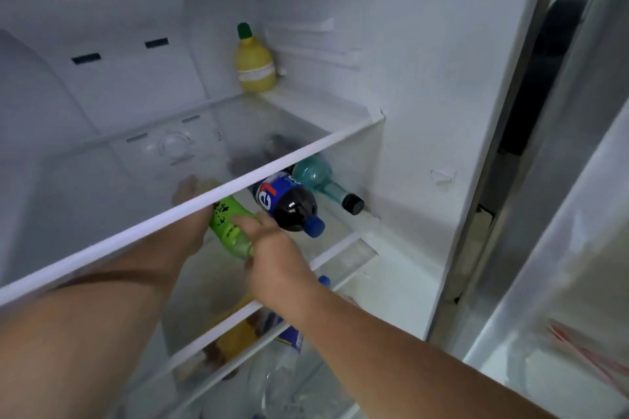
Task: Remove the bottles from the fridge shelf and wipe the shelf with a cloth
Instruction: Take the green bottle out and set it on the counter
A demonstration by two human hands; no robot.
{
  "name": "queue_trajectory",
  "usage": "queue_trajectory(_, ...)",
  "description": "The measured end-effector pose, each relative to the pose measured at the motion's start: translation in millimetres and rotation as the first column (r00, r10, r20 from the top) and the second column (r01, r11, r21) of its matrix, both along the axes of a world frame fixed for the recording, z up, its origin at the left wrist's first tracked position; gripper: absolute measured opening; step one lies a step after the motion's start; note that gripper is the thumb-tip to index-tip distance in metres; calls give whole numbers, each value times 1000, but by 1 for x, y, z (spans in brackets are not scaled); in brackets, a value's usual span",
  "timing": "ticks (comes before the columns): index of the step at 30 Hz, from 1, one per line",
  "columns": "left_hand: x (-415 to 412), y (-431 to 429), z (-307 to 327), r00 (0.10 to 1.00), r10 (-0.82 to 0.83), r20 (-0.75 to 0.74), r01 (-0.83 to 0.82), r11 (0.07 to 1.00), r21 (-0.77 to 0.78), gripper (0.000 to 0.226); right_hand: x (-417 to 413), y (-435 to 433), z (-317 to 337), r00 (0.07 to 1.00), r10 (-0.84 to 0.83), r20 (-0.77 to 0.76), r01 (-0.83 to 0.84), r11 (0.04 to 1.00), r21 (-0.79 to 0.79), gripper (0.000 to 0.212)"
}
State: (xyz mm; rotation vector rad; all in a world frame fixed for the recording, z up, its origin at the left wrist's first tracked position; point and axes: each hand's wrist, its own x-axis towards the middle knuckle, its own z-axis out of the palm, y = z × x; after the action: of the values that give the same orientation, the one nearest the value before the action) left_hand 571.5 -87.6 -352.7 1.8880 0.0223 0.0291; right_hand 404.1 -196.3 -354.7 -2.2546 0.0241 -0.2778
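Hands meet on my green plastic bottle [229, 228] lying on the middle glass shelf [343, 248]: left hand [195, 219] wraps its body, right hand [272, 248] clasps its neck, beside the dark blue-capped cola bottle [289, 202].

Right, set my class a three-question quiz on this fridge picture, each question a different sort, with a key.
1. True or false: the yellow bottle stands upright on the upper shelf.
2. Which bottle do both hands grip? A) green bottle B) cola bottle C) teal glass bottle
3. Fill in: the cola bottle's cap is ____.

Key: 1 true. 2 A; the left hand and right hand are on it. 3 blue.
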Motion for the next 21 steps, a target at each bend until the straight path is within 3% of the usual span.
queue_trajectory(3,-28,-4,10,999,42,8,-42,999,-4,28,-39,-4,-2,999,34,42,-40,991,125,70)
queue_trajectory(7,-102,-14,41,997,-12,-83,3,995,-100,16,-100,-15,9,994,-20,107,-10,961,276,60)
queue_trajectory(10,-169,-19,70,979,97,-177,-129,976,-178,16,-146,-27,35,980,-81,181,9,930,367,55)
queue_trajectory(15,-287,4,108,925,114,-363,-218,940,-262,60,-224,-22,107,910,-292,295,143,887,438,43)
queue_trajectory(18,-362,19,146,917,169,-361,-286,910,-299,32,-265,-6,163,894,-312,321,141,876,461,23)
queue_trajectory(21,-428,33,186,906,160,-392,-307,887,-346,21,-299,12,225,892,-294,344,93,863,497,12)
